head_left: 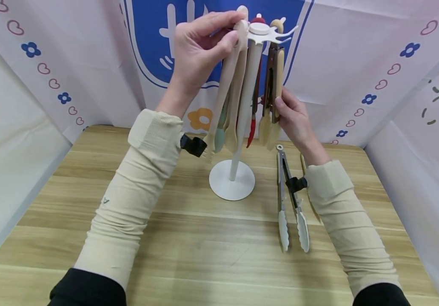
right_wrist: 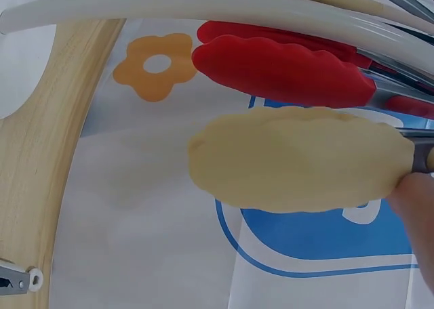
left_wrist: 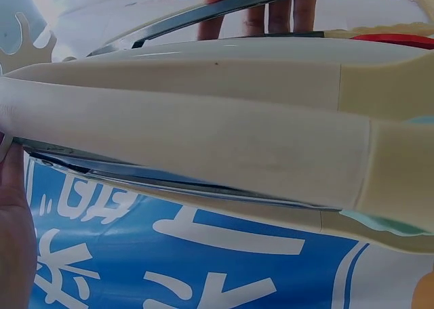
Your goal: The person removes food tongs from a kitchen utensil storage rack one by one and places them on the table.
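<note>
At the top of a white utensil stand (head_left: 247, 89), my left hand (head_left: 202, 46) pinches the upper end of a beige-handled utensil (head_left: 229, 80) with thumb and fingers. Long beige handles (left_wrist: 203, 122) fill the left wrist view; a mint-green tip (head_left: 220, 138) shows behind them. On the stand's right side, my right hand (head_left: 295, 117) holds cream-tipped tongs (right_wrist: 302, 160), its thumb at the front and the other fingers mostly hidden behind. Red-tipped tongs (right_wrist: 285, 72) hang between these and the pole.
Grey tongs with white tips (head_left: 292, 204) lie spread on the wooden table (head_left: 204, 255), right of the stand's round base (head_left: 232, 187). Under the right wrist lies a thin light-coloured item (head_left: 313, 208), partly hidden. A printed cloth (head_left: 357, 55) stands behind.
</note>
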`<control>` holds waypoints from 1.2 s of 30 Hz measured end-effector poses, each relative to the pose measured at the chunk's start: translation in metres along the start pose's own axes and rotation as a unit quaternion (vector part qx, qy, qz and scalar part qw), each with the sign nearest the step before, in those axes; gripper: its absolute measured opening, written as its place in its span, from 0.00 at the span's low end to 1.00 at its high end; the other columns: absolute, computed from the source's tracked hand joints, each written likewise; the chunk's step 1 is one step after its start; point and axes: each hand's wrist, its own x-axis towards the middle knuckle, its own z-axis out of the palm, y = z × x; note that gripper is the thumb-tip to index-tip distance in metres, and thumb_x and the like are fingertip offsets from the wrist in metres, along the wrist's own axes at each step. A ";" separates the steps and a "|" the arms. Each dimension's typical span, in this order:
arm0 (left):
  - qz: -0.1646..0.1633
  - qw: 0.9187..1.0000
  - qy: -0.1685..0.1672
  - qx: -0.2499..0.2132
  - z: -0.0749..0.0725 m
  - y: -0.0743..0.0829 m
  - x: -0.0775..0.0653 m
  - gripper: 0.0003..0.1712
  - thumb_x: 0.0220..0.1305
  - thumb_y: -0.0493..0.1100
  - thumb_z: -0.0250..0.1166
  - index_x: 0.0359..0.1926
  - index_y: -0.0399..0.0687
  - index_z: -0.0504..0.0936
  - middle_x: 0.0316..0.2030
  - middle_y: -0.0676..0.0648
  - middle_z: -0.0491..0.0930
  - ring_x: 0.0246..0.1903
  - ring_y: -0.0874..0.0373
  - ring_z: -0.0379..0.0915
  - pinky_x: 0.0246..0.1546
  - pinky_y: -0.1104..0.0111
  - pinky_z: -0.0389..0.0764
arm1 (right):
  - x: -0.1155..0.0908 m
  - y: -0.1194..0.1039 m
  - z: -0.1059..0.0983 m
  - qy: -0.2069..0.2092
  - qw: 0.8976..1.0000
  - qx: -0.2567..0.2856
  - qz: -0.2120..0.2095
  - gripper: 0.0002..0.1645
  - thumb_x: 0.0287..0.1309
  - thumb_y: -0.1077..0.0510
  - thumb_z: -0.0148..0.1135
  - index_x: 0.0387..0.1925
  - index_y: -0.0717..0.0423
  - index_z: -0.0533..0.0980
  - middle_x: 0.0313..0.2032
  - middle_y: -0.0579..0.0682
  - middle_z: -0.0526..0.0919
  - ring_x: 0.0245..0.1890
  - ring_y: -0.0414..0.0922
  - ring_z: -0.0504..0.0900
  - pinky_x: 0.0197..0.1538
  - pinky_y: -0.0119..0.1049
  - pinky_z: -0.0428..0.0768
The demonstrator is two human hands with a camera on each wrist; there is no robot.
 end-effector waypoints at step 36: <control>-0.006 1.000 0.001 -0.010 0.000 0.000 0.001 0.15 0.52 0.24 0.56 0.44 0.25 0.78 0.41 0.40 0.80 0.40 0.57 0.76 0.47 0.63 0.76 | -0.001 -0.009 -0.018 0.077 0.982 -0.166 0.032 0.26 0.65 0.62 0.46 0.64 0.61 0.58 0.47 0.52 0.72 0.42 0.43 0.69 0.44 0.30 0.69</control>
